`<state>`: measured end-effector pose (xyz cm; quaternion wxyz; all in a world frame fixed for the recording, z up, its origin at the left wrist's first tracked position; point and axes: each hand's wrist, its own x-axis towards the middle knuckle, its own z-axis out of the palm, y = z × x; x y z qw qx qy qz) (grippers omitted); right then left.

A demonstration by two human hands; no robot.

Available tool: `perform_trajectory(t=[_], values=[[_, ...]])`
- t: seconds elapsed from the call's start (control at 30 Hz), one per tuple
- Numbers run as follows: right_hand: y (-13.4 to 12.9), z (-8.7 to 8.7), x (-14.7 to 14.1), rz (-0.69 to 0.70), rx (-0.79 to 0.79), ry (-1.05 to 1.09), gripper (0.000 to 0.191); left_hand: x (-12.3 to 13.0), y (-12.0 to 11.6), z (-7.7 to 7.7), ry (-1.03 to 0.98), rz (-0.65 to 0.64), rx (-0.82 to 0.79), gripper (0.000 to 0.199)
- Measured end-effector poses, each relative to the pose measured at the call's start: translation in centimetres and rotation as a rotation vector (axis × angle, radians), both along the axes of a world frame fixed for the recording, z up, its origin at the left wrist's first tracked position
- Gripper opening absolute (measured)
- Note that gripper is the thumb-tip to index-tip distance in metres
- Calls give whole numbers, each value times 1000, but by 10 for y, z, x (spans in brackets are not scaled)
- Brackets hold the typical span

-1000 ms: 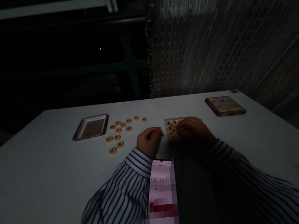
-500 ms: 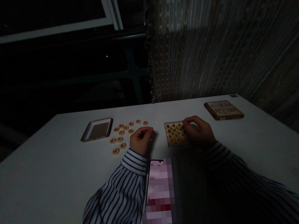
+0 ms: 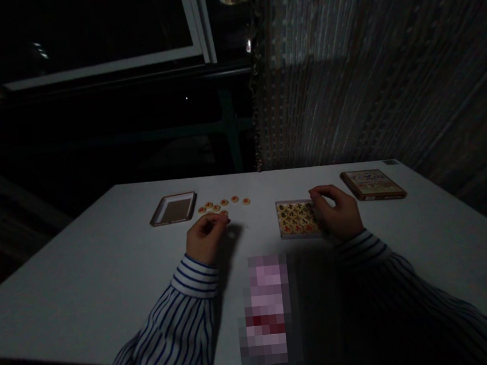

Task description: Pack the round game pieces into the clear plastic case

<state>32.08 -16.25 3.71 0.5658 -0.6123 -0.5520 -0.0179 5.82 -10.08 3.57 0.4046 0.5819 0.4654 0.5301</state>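
My left hand (image 3: 208, 238) is closed in a pinch just in front of the loose xiangqi pieces (image 3: 224, 202), round discs with red characters. It hides some of them, and whatever its fingertips may hold is too dark to make out. At the right edge of a shallow clear box (image 3: 280, 232), my right hand (image 3: 338, 210) curls with thumb and forefinger together above the back right corner. What lies between those fingers cannot be seen. Rows of xiangqi pieces (image 3: 290, 214) fill the visible part of the box, black characters behind and red ones along the front row.
An open box lid (image 3: 155, 221) lies left of the loose pieces. A printed flat box (image 3: 373, 185) rests at the right rear. In front of me on the white table (image 3: 84, 278) is a blurred-out phone (image 3: 268, 300). A bead curtain (image 3: 324, 83) hangs behind.
My left hand has moved left, from near the box to the loose pieces. My right hand stays at the box, its fingertips slightly higher. The whole view has shifted a little.
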Motion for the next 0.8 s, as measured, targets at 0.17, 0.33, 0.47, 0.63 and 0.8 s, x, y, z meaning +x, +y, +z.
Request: perform_trajectory(t=[0.17, 0.33, 0.47, 0.63, 0.8], values=[[2, 8, -5, 24, 9, 29, 15, -25, 0, 4, 4, 92, 12, 19], [4, 19, -19, 54, 1, -16, 15, -51, 7, 7, 37, 183, 54, 19], [6, 30, -35, 87, -17, -90, 15, -65, 16, 4, 62, 231, 82, 19], [12, 40, -54, 159, -32, -168, 17, -73, 26, -9, 45, 279, 82, 21], [23, 43, -72, 220, -60, -209, 16, -75, 28, -28, 66, 333, 96, 20]])
